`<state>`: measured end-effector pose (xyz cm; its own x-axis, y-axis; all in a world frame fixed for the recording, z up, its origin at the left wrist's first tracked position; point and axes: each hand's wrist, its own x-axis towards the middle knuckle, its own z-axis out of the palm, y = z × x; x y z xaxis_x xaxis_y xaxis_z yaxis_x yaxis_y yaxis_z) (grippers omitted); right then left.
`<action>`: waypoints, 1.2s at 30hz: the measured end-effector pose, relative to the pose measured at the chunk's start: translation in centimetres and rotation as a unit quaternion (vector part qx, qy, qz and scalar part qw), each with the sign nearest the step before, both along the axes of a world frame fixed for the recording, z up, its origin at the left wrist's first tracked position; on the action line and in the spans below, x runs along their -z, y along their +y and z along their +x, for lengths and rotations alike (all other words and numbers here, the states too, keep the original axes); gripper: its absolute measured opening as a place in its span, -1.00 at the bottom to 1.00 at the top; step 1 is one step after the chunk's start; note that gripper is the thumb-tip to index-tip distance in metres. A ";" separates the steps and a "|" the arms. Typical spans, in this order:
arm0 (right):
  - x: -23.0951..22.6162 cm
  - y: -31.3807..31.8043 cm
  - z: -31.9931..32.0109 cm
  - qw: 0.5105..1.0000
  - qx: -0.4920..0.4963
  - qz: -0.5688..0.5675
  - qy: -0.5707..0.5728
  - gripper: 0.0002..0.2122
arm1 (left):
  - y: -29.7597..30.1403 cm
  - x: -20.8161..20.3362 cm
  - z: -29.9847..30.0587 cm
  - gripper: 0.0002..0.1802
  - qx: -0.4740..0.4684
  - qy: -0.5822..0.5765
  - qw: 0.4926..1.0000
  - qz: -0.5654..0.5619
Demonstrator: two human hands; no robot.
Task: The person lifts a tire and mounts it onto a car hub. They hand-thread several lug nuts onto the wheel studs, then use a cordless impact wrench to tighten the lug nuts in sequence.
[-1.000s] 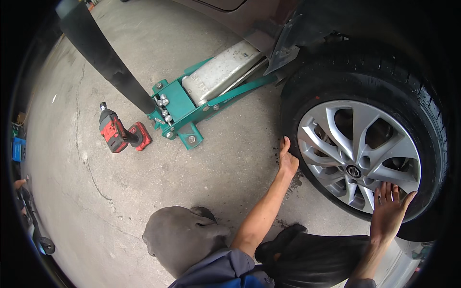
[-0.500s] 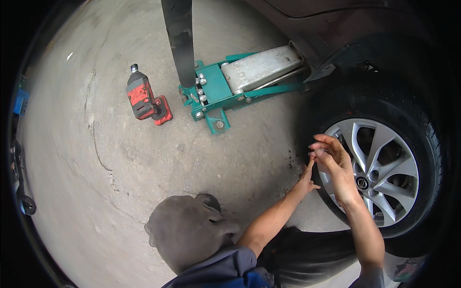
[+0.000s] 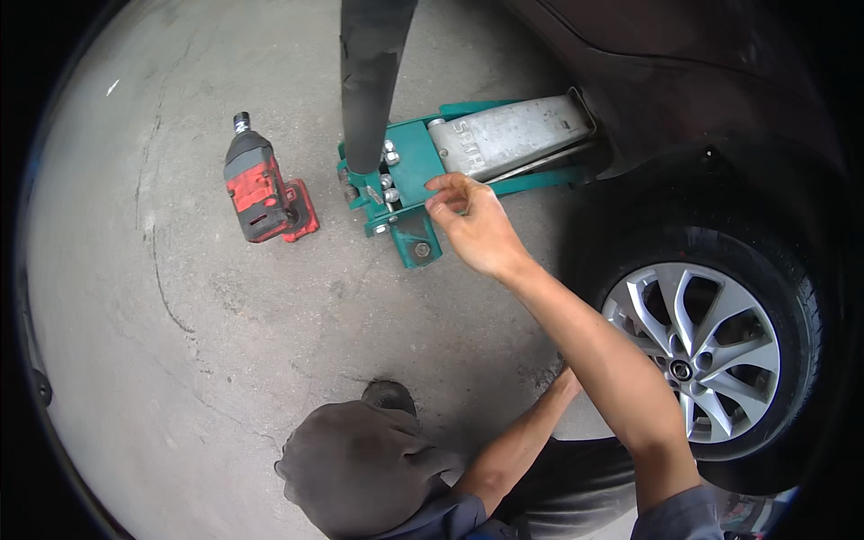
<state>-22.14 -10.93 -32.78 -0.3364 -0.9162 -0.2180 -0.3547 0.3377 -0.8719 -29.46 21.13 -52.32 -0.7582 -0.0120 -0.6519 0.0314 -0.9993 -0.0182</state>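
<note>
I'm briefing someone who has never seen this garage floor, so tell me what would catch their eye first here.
The green floor jack at top centre stands out, its silver arm running under the dark car body, its black handle rising toward the camera. The right hand reaches across to the jack's rear end, where loose lug nuts sit. A red and black impact wrench lies on the concrete to the left, and the silver alloy wheel fills the right side.

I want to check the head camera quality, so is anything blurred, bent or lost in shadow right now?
Head view: the right hand at the green floor jack is sharp, no motion blur; fisheye bends the black jack handle and darkens the rim; the wheel arch above the alloy wheel is lost in shadow.
</note>
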 end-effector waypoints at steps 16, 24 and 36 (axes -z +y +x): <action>-0.9 29.9 -6.1 0.978 0.181 0.085 0.067 -0.74 | -3.1 -2.6 2.1 -0.54 -0.003 0.008 0.998 -0.055; -2.4 31.3 -7.2 0.970 0.162 0.046 0.173 -0.66 | -2.5 -1.6 0.8 -0.59 -0.008 -0.035 0.993 -0.116; -9.5 31.9 -7.6 0.946 0.161 0.073 0.271 -0.70 | -20.4 -22.5 6.9 -0.75 -0.412 -0.057 0.665 -0.620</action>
<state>-29.77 21.02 -23.32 -0.6912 -0.7211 -0.0488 -0.5954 0.6064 -0.5271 -22.53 0.77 -29.85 -0.1067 -0.9751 0.1943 0.5077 0.1146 0.8539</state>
